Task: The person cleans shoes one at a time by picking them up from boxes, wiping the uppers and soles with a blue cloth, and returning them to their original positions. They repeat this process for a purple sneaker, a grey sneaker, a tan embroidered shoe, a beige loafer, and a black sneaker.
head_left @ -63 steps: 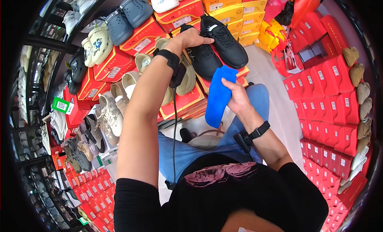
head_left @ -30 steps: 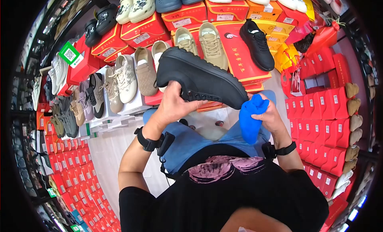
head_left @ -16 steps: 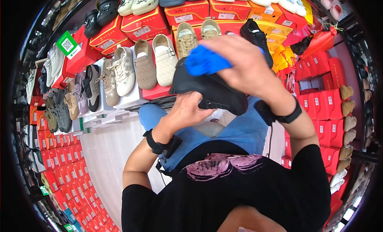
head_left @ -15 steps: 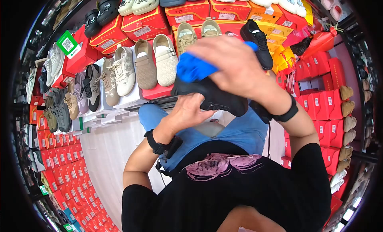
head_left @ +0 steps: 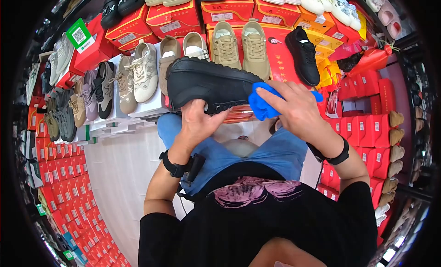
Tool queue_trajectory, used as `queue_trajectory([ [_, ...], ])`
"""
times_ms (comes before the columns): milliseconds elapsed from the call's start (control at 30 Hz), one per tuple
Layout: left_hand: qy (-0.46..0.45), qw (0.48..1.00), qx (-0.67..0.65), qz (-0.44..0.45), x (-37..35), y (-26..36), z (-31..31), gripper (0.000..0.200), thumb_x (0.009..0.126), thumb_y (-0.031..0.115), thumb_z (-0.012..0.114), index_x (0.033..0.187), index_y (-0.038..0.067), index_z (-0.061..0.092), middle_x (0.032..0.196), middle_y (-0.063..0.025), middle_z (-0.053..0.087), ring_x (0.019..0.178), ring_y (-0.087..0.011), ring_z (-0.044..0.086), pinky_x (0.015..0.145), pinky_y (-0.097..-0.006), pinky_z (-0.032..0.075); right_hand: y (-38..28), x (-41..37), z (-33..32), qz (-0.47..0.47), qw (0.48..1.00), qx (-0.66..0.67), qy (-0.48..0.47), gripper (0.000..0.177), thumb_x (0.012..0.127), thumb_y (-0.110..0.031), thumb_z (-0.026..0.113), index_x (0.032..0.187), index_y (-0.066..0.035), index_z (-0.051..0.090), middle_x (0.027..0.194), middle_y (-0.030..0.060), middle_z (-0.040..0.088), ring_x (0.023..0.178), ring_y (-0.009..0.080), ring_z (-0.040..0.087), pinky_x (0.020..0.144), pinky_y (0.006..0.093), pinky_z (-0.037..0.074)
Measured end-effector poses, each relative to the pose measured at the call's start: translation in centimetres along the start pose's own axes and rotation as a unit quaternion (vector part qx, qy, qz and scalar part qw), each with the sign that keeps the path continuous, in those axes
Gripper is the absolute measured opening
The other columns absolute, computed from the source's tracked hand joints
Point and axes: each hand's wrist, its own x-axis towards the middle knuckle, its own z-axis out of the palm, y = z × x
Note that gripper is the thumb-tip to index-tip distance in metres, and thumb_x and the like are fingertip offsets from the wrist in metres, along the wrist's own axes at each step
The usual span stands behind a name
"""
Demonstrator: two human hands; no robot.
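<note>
My left hand point(head_left: 198, 122) grips a black sneaker point(head_left: 206, 81) at its opening, with some fingers hidden inside it. The shoe lies on its side in the air, its sole edge turned upward and its toe to the right. A bunched blue cloth point(head_left: 265, 101) is in my right hand point(head_left: 296, 104), pressed at the sneaker's toe end. Another black sneaker point(head_left: 303, 58) sits on the red boxes to the right. Behind the held shoe stands a pair of tan lace-up shoes point(head_left: 225, 46).
Red shoe boxes point(head_left: 174, 23) carry clogs and sneakers across the display. More sneakers point(head_left: 144, 74) line the left side. Stacked red boxes point(head_left: 363, 124) rise at the right, below a red plastic bag point(head_left: 374, 58). A green QR card point(head_left: 79, 36) stands at upper left.
The black sneaker has moved up and left and turned, now showing its side and sole edge. My right hand with the blue cloth has come down and right to the toe.
</note>
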Motion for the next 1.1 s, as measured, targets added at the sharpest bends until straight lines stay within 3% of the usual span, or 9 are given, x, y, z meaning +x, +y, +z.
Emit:
queue_trajectory([
  [267, 0.078, 0.992, -0.077, -0.059, -0.8, 0.8, -0.1, 0.042, 0.063, 0.014, 0.082, 0.099, 0.002, 0.064, 0.097, -0.0131, 0.066, 0.085, -0.0291, 0.064, 0.081, -0.0359, 0.049, 3.8, -2.9, 2.6, 0.079, 0.991, 0.11, 0.01, 0.057, 0.065, 0.004, 0.064, 0.119, -0.01, 0.06, 0.104, 0.0136, 0.063, 0.095, 0.0302, 0.062, 0.081, 0.0378, 0.049],
  [333, 0.02, 0.99, 0.104, 0.097, -1.0, 1.5, -0.8, 0.037, 0.068, 0.013, 0.075, 0.103, 0.008, 0.067, 0.096, -0.0085, 0.068, 0.086, -0.0277, 0.065, 0.082, -0.0373, 0.05, 4.5, -2.2, 2.7, 0.215, 0.931, 0.267, 0.123, 0.052, 0.07, 0.006, 0.062, 0.12, -0.007, 0.059, 0.105, 0.0119, 0.065, 0.096, 0.0232, 0.064, 0.082, 0.0305, 0.05],
  [400, -0.085, 0.988, 0.107, 0.074, -1.5, 1.6, -1.0, 0.031, 0.075, 0.013, 0.071, 0.106, 0.011, 0.068, 0.102, -0.0084, 0.067, 0.095, -0.0264, 0.064, 0.088, -0.0351, 0.048, 4.0, -1.7, 2.2, 0.291, 0.88, 0.348, 0.143, 0.046, 0.076, 0.006, 0.061, 0.121, -0.004, 0.058, 0.106, 0.0084, 0.066, 0.094, 0.0153, 0.064, 0.081, 0.0266, 0.05],
  [467, -0.126, 0.971, 0.17, 0.109, -1.5, 3.4, -1.8, 0.032, 0.076, 0.011, 0.07, 0.108, 0.008, 0.067, 0.105, -0.0109, 0.067, 0.097, -0.0276, 0.063, 0.09, -0.0362, 0.047, 3.2, -1.2, 1.6, 0.362, 0.734, 0.557, 0.145, 0.044, 0.078, 0.006, 0.062, 0.121, -0.002, 0.057, 0.106, 0.0065, 0.065, 0.094, 0.0123, 0.062, 0.081, 0.0273, 0.051],
  [800, -0.141, 0.973, 0.143, 0.114, -0.3, 5.6, -2.8, 0.033, 0.076, 0.009, 0.069, 0.109, 0.005, 0.066, 0.106, -0.012, 0.066, 0.098, -0.0286, 0.063, 0.091, -0.0366, 0.046, -0.4, -0.1, 3.0, 0.373, 0.518, 0.732, 0.238, 0.032, 0.082, 0.004, 0.059, 0.114, 0.0, 0.057, 0.1, 0.0067, 0.064, 0.089, 0.0146, 0.062, 0.08, 0.0297, 0.051],
  [933, -0.079, 0.986, 0.112, 0.094, -0.3, 4.4, -1.1, 0.033, 0.077, 0.008, 0.069, 0.11, 0.004, 0.066, 0.106, -0.0125, 0.066, 0.098, -0.0289, 0.063, 0.091, -0.0367, 0.046, -2.6, 1.0, 4.1, 0.365, 0.55, 0.695, 0.285, 0.038, 0.084, 0.0, 0.059, 0.121, 0.0, 0.05, 0.102, 0.0071, 0.063, 0.089, 0.0148, 0.061, 0.08, 0.0284, 0.051],
  [1000, -0.035, 0.989, 0.111, 0.09, -0.7, 3.5, 0.0, 0.034, 0.077, 0.008, 0.069, 0.11, 0.004, 0.066, 0.106, -0.0127, 0.066, 0.098, -0.0291, 0.063, 0.092, -0.0368, 0.046, -3.4, 1.5, 4.4, 0.307, 0.698, 0.555, 0.332, 0.043, 0.087, -0.005, 0.06, 0.127, 0.0, 0.044, 0.105, 0.0071, 0.06, 0.088, 0.0144, 0.061, 0.08, 0.0262, 0.05],
  [1033, 0.038, 0.981, 0.147, 0.117, -0.4, 2.6, 0.9, 0.037, 0.066, 0.003, 0.066, 0.104, 0.005, 0.068, 0.103, -0.0134, 0.065, 0.095, -0.0304, 0.062, 0.09, -0.0386, 0.047, -4.1, 1.8, 4.3, 0.305, 0.712, 0.527, 0.349, 0.045, 0.088, -0.007, 0.06, 0.129, 0.001, 0.042, 0.107, 0.0096, 0.058, 0.091, 0.0156, 0.059, 0.081, 0.0285, 0.048],
  [1100, 0.041, 0.994, 0.058, 0.081, -0.6, 2.1, 1.7, 0.036, 0.067, 0.002, 0.067, 0.102, 0.006, 0.068, 0.101, -0.014, 0.066, 0.092, -0.0312, 0.063, 0.087, -0.0377, 0.048, -4.4, 1.9, 3.9, 0.18, 0.866, 0.303, 0.356, 0.049, 0.075, -0.003, 0.064, 0.121, 0.0, 0.052, 0.109, 0.0136, 0.058, 0.096, 0.0259, 0.058, 0.083, 0.0373, 0.048],
])
